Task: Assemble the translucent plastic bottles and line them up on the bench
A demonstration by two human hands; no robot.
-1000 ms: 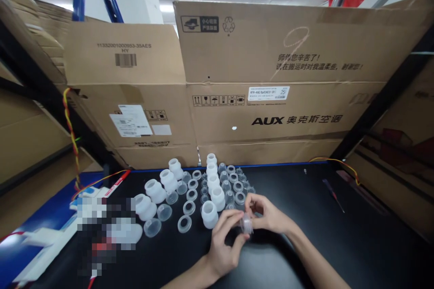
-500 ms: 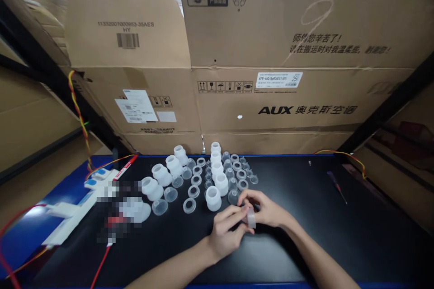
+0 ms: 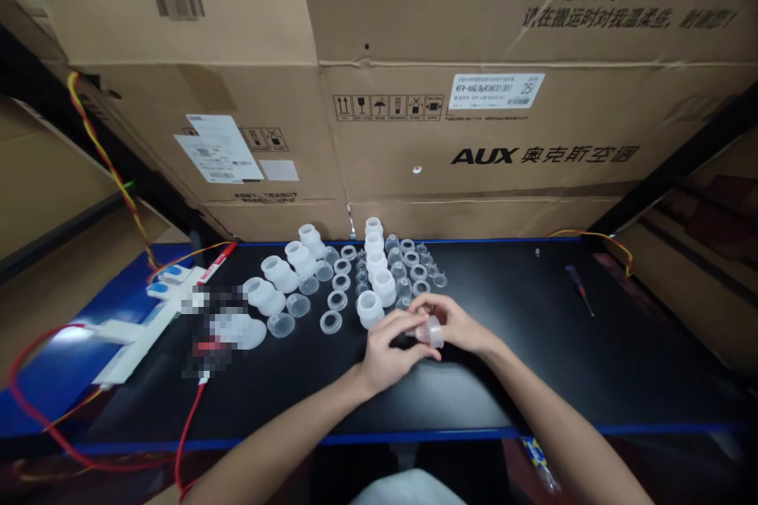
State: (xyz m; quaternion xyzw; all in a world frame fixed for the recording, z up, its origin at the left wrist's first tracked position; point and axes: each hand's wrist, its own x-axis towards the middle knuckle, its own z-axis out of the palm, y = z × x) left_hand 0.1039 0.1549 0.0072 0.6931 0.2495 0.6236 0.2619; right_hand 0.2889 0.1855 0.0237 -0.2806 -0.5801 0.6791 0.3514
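Between my two hands is a translucent cup-shaped plastic piece with a wide ring rim point(image 3: 435, 332), its rim turned to the right. My left hand point(image 3: 388, 351) closes on it from the left, thumb below and fingers above. From behind and above, my right hand point(image 3: 453, 323) grips the same piece; some of its fingers are hidden. Close beyond the hands, a white round-bellied bottle point(image 3: 370, 309) stands at the front of a row of similar bottles. Clear domed pieces point(image 3: 403, 287) and translucent rings point(image 3: 420, 271) lie in rows beside it, partly behind my right hand.
More white bottles point(image 3: 264, 296), clear domed caps point(image 3: 281, 324) and rings point(image 3: 331, 322) line the left of the black tabletop point(image 3: 533, 371). A power strip point(image 3: 148, 327) with cables sits far left. A screwdriver point(image 3: 579, 290) lies right. Large cardboard point(image 3: 391, 142) walls off the back.
The view has tilted downward, so the table's front edge now shows. Both hands still hold the cup-shaped piece, which has turned and shows more of its body and rim.
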